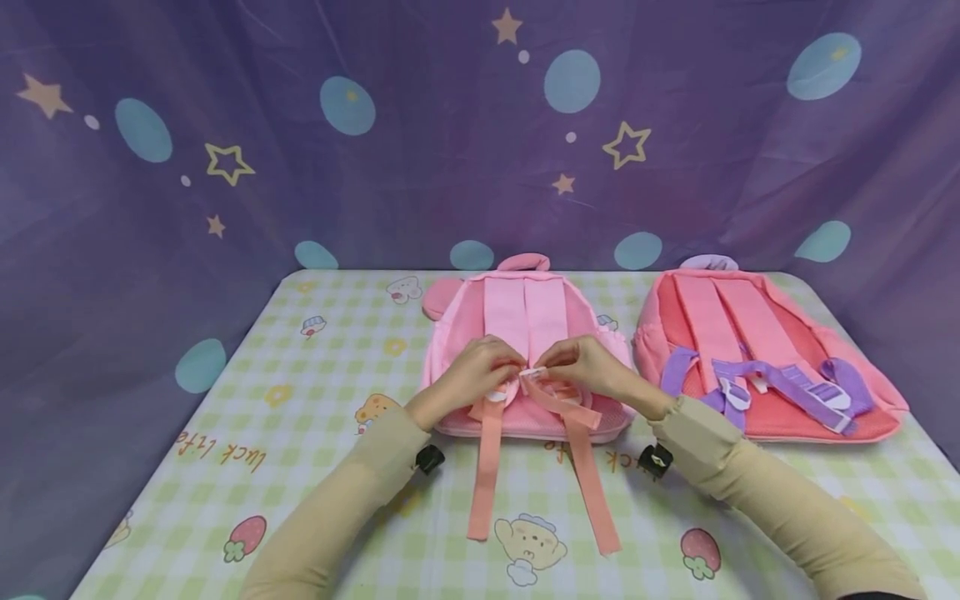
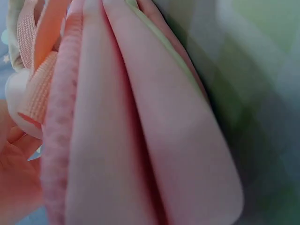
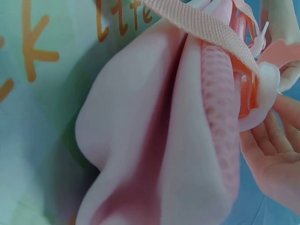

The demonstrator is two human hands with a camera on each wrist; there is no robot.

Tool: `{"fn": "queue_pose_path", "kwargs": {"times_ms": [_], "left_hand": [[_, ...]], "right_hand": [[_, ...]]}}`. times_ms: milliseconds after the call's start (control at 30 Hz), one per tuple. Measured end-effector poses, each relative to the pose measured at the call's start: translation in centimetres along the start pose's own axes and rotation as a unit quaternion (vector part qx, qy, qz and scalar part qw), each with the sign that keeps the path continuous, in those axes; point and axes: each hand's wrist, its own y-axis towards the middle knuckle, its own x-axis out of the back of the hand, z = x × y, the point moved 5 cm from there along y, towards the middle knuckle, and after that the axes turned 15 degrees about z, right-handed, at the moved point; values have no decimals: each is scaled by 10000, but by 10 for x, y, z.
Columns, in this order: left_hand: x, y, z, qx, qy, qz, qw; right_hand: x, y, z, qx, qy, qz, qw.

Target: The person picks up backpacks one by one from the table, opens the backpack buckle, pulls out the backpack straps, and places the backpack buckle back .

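Note:
A pink backpack point(image 1: 592, 317) lies with its strap side up in the head view. Over its middle, both hands meet at a small white buckle point(image 1: 533, 374) on orange webbing. My left hand point(image 1: 476, 367) pinches the buckle from the left. From the right, my right hand point(image 1: 588, 364) holds it between thumb and fingers. An orange strap point(image 1: 562, 403) runs from the buckle toward the right. In the right wrist view, a white plastic piece point(image 3: 268, 89) sits by the right fingers. The left wrist view shows another white piece point(image 2: 16, 96) above a hand; its details are hidden.
A coral backpack point(image 1: 810, 333) with purple straps point(image 1: 795, 390) lies to the right. Two loose orange strap ends point(image 1: 485, 492) hang toward the front over the checked tablecloth point(image 1: 315, 400). Behind the table hangs a purple curtain point(image 1: 420, 183).

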Motion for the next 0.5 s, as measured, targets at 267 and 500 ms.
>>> {"fn": "queue_pose_path", "kwargs": {"times_ms": [267,500], "left_hand": [[0,4,4,-82,-198,35,9998],[-1,5,6,-78,-74,79,9999]], "right_hand": [[2,-2,-2,31,-123,104,9999],[0,-6,-3,-70,126,262,9996]]}}
